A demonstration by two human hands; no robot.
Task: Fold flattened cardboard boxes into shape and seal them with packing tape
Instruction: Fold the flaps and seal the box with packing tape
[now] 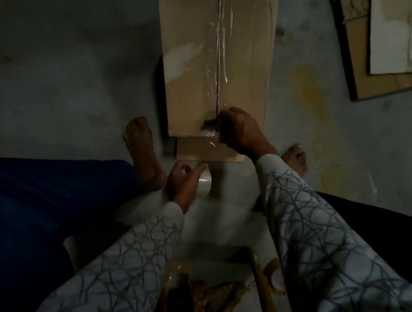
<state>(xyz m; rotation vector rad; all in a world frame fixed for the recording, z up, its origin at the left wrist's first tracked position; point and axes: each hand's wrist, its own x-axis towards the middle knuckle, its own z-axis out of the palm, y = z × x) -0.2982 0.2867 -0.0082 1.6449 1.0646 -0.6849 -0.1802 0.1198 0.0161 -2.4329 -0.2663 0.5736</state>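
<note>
A brown cardboard box [191,37] stands on the floor in front of me, its top flaps closed. A strip of clear packing tape [219,46] runs along the centre seam toward me and over the near edge. My right hand [241,131] presses down on the tape at the box's near edge, fingers curled on it. My left hand [183,181] sits lower, gripping the roll of clear tape [205,185] just below the box's front face. The roll is blurred.
Both of my bare feet [141,148] rest on the grey floor on either side of the box. Flattened cardboard sheets [394,49] lie at the top right. A pale surface with a wooden-handled tool [266,290] and crumpled tape scraps lies between my knees.
</note>
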